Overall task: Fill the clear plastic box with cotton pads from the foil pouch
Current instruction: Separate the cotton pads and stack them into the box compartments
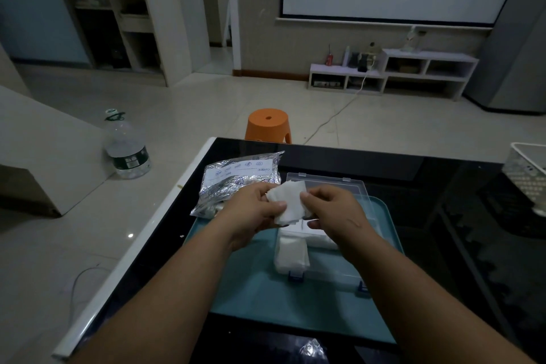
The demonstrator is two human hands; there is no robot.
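My left hand [254, 210] and right hand [334, 210] together gripped a stack of pads [291, 201] above the open, partly filled box [325, 272] on the tray [260, 289]; the pouch [236, 177] lay just left.

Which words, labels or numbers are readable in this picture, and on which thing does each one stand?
"Content": on the white label of the foil pouch, printed sideways.
Round logos on that label: too small.
Label of the water bottle: blurred.
Print on the red can: too small.
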